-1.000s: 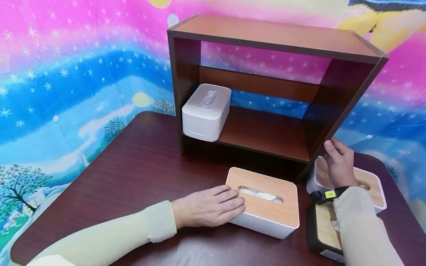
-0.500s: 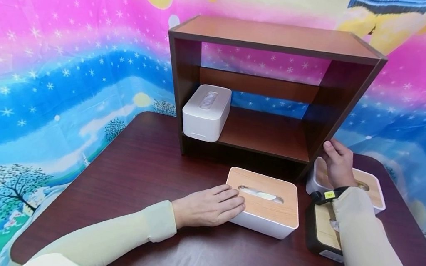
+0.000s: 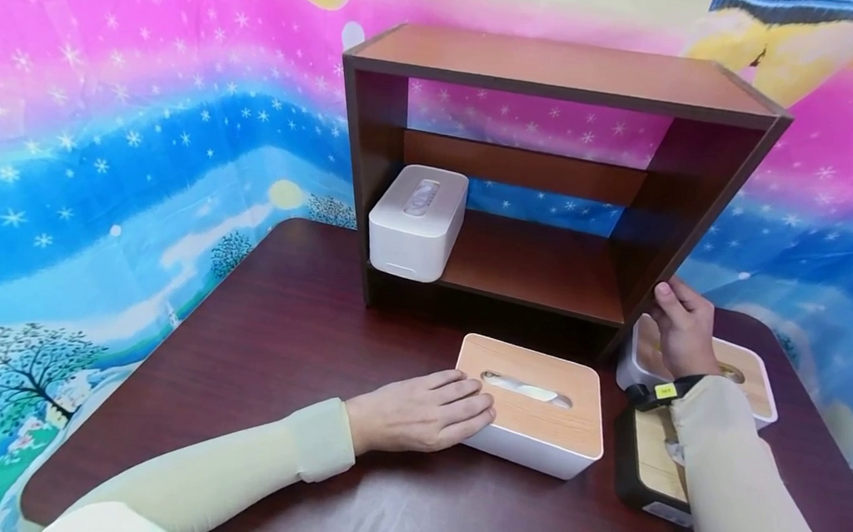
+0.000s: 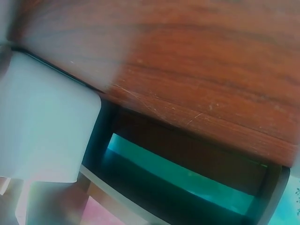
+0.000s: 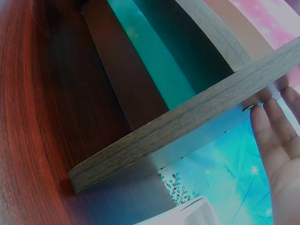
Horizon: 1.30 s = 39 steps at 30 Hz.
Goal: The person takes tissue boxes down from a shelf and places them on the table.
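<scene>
In the head view my left hand rests on the left end of a tissue box with a wood-look lid and white sides. Its thumb is hidden. The white box end shows in the left wrist view. At the right, the fingertips of my right hand touch the outer side of a dark brown wooden shelf. In the right wrist view those fingers lie fairly straight against the side panel. An all-white tissue box stands at the left on the shelf board.
Beneath and behind my right forearm, a black-sided tissue box and another white-sided, wood-lidded one stand beside the shelf. Everything sits on a dark red-brown table. A printed cloth backdrop hangs behind.
The head view has shifted slightly. Both hands, the boxes and the shelf keep their places relative to one another.
</scene>
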Tool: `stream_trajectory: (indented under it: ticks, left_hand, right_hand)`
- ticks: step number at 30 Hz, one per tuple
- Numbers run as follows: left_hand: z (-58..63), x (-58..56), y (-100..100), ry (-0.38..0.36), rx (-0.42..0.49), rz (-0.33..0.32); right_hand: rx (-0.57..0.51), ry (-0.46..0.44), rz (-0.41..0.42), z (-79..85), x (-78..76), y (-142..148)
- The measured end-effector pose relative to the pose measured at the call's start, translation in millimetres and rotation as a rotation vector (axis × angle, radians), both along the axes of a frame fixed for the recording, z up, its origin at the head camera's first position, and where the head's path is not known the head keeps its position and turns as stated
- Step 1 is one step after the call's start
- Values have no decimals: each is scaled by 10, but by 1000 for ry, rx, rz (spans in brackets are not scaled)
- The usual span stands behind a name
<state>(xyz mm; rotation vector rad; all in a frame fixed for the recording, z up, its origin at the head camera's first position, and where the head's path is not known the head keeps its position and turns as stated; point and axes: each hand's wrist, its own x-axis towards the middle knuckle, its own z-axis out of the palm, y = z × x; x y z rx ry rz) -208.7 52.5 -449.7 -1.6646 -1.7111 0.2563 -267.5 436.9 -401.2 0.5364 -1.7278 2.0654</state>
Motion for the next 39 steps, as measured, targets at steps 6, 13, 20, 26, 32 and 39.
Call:
stream_trajectory:
  ticks: [6,13,20,26,32,39]
  left_hand:
    - [50,6,-7,15,6,-16]
    - [39,4,-12,-22,-31,-3]
    - [58,9,4,-153,-18,-31]
    - [105,0,12,-193,-17,-48]
    - [139,-19,-8,-178,-21,-47]
    - [170,-50,-20,-166,-29,-46]
  right_hand:
    - [-82,24,43,-8,-9,-13]
    - [-41,10,12,1,5,-15]
    - [-73,28,28,-16,5,-19]
    - [-89,39,24,-13,-11,-18]
    - [-63,37,15,-7,-11,-28]
    - [-52,36,7,3,8,-24]
